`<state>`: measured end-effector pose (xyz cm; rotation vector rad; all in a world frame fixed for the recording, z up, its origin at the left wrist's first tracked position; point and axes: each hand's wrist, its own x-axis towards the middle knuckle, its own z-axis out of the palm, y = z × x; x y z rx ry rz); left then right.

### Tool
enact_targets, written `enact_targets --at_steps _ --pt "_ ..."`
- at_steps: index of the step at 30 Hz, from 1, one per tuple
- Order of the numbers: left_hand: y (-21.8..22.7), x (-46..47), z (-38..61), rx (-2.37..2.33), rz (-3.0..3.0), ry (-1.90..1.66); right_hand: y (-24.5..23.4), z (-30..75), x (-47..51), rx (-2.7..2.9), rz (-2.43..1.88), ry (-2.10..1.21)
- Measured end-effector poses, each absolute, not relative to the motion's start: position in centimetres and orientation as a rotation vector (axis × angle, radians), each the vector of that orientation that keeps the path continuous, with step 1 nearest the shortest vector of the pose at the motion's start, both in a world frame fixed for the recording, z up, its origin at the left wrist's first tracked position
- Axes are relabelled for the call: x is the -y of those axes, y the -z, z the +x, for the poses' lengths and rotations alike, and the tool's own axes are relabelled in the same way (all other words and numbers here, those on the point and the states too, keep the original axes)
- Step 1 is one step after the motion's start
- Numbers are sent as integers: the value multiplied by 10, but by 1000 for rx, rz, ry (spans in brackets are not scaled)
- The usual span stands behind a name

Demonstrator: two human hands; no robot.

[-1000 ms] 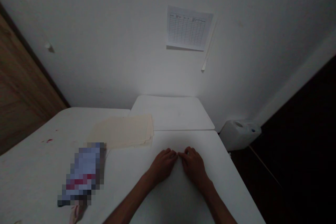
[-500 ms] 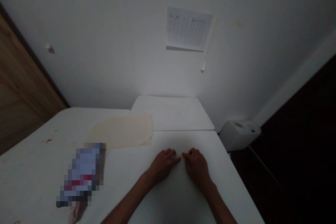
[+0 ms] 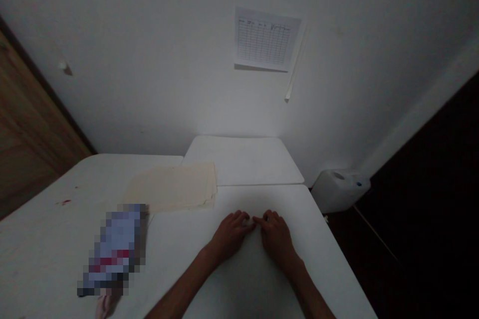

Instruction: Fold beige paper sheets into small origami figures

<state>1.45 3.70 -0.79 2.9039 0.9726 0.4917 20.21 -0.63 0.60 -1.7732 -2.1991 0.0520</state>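
Dim white wall (image 3: 168, 99) rises ahead of both hands, with a printed sheet (image 3: 262, 40) fixed above them. Directly beneath the hands spreads a white table (image 3: 318, 259), on which they appear to rest. The left hand (image 3: 231, 237) and right hand (image 3: 277, 237) are set side by side, fingers curled, index tips nearly meeting or just touching; I cannot tell whether either pinches something small. Beyond the hands lies a raised-looking white panel (image 3: 247, 159). Left of the left hand, near it but apart, are thin cream sheets (image 3: 172, 187), and nearer the body a blurred-out blue item (image 3: 116, 244). Past the table edge, right of the right hand, stands a white container (image 3: 333, 197).

For fine fingertip work like this, as I judge it, resting both wrists on the table steadies the tips, light pressure suits best, and better light would help.
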Motion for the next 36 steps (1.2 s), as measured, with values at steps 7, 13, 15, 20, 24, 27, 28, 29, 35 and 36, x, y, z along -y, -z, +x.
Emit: enact_targets --at_steps 7,13,15,20,24,27,28,29,35,36 --pt "11 -38 13 -963 2895 -559 -5 208 14 2125 -1874 23" --pt "15 -38 10 -982 3003 -676 -4 203 8 2126 -1798 141" --pt "13 -37 7 -1029 3023 -776 -1 201 4 2112 -1789 179" --pt "1 -21 -14 -1342 2766 -877 5 200 -3 2040 -1807 201" --pt "1 1 -32 -1337 2648 -742 5 199 -2 2022 -1801 157" --pt "8 10 -39 -1368 2626 -721 5 199 -2 2040 -1741 84" --pt "11 10 -40 -1369 2620 -736 5 200 -1 2059 -1701 53" --pt "13 9 -40 -1364 2615 -753 6 200 -1 2083 -1654 19" --pt "12 1 -39 -1328 2589 -786 4 205 2 2145 -1475 -108" --pt "11 0 -39 -1325 2590 -782 2 205 3 2143 -1466 -118"
